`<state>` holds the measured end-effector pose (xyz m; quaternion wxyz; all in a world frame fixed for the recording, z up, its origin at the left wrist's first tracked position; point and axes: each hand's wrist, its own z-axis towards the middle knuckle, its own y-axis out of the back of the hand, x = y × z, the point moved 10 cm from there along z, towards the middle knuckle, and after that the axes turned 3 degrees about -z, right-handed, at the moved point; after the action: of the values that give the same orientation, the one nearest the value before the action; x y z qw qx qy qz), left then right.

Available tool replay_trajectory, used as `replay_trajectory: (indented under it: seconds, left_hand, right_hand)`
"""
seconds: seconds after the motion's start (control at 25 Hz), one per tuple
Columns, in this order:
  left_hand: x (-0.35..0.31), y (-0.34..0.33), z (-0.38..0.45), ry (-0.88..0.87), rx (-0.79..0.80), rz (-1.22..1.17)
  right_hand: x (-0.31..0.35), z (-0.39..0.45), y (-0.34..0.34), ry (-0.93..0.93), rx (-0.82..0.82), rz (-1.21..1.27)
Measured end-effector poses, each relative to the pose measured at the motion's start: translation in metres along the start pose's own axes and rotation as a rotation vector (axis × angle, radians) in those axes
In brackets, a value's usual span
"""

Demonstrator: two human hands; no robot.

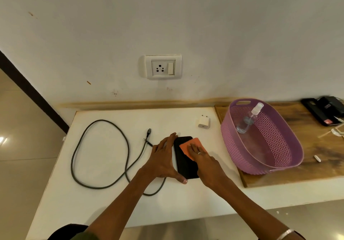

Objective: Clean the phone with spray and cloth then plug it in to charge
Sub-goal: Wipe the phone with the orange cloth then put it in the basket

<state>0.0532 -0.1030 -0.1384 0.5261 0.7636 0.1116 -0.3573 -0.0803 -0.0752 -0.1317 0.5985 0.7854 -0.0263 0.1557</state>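
I saw a white tabletop (111, 198) against the wall. On it lay a looped grey cable (96, 156) at the left, a black phone (184, 165) near the middle, and a small white charger plug (203, 122) towards the back. A wooden board (312, 172) lay at the right, carrying a purple basket (290, 146), some dark items (323, 111) at its far edge and a small white piece (316, 158).

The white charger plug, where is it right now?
In the head view, the charger plug stands on the white table, right of centre, between the phone and the purple basket.
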Motion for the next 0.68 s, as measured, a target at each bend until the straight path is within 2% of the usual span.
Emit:
replay_trajectory:
  seconds: [0.24,0.32,0.4,0.48,0.56,0.68]
  left_hand:
    - [0.000,0.001,-0.002,0.011,-0.013,-0.034]
    - [0.001,0.001,-0.003,0.026,-0.012,-0.030]
    - [0.001,0.000,-0.003,0.030,-0.003,-0.027]
    - [-0.001,0.000,-0.004,0.019,0.010,-0.035]
    - [-0.003,0.001,-0.004,0.007,0.028,-0.023]
    - [-0.004,0.002,-0.004,0.008,0.045,0.009]
  right_hand:
    - [-0.006,-0.049,-0.041,0.001,0.102,-0.173]
    - [0.003,-0.056,-0.039,0.084,-0.023,-0.235]
    - [0.009,-0.062,-0.032,0.046,0.019,-0.256]
    - [-0.002,-0.063,-0.036,-0.017,0.071,-0.203]
    - [0.002,-0.068,-0.048,0.004,0.191,-0.174]
    - [0.014,-0.070,-0.030,0.062,0.165,-0.077]
